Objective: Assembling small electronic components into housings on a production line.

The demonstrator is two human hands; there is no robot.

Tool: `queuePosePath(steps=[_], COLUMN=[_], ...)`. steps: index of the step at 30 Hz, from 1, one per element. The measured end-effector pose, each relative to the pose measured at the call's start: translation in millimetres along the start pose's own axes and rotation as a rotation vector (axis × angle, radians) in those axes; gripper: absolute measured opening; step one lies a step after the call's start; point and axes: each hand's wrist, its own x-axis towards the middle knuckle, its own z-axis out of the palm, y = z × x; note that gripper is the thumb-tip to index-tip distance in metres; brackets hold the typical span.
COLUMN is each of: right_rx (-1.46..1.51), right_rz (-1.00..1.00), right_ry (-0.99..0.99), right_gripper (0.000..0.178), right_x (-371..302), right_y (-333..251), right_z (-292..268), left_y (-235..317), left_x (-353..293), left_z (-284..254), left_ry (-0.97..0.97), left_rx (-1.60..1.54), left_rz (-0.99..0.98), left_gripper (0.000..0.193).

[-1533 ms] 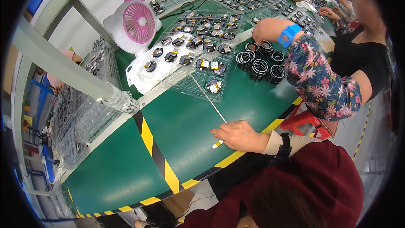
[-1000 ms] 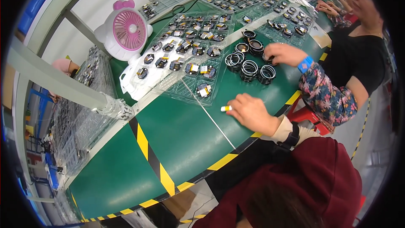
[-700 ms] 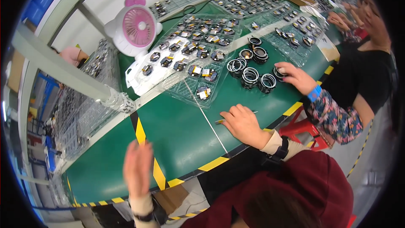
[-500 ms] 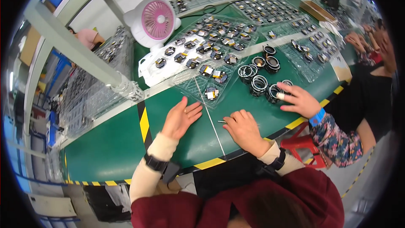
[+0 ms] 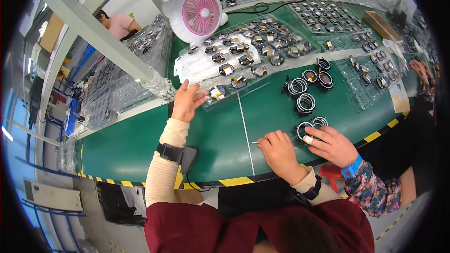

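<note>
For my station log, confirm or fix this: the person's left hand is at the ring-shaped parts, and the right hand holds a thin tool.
One fix: the head view shows the left hand at the edge of the clear tray, not at the ring-shaped parts. The right hand holds a thin tool, as stated.

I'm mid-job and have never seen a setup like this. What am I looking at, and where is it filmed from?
No machine here: these are a person's two bare hands. The camera sits on that person's head, looking down through a wide fisheye lens that bends straight edges.

On the green table lie a clear tray of round parts and black ring-shaped parts; a pink-and-white fan stands behind.

The left hand is at the tray's near corner; whether it grips is unclear. The right hand holds a thin tool, mostly hidden. The co-worker's hand is at the ring-shaped parts.
</note>
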Motion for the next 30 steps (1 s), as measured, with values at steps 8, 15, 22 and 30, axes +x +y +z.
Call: queuePosePath(steps=[8,15,22,30], right_rx=[0.026,0.018,-0.023,-0.048], right_rz=[0.016,0.020,0.063,0.015], right_ry=[-0.024,-0.024,-0.089,-0.120], right_gripper=[0.014,0.014,0.016,0.028], right_x=[3,7,31,28], right_y=[-1,4,15,13], right_z=[2,2,3,7], left_y=[-36,-6,-2,-22], left_x=[25,14,36,-15], left_z=[-37,43,75,66], left_ry=[0.248,-0.117,-0.222,-0.269], left_rx=[0.808,1.052,1.148,1.055], left_rz=[0.583,0.752,0.779,0.785], left_gripper=[0.058,0.033,0.024,0.016])
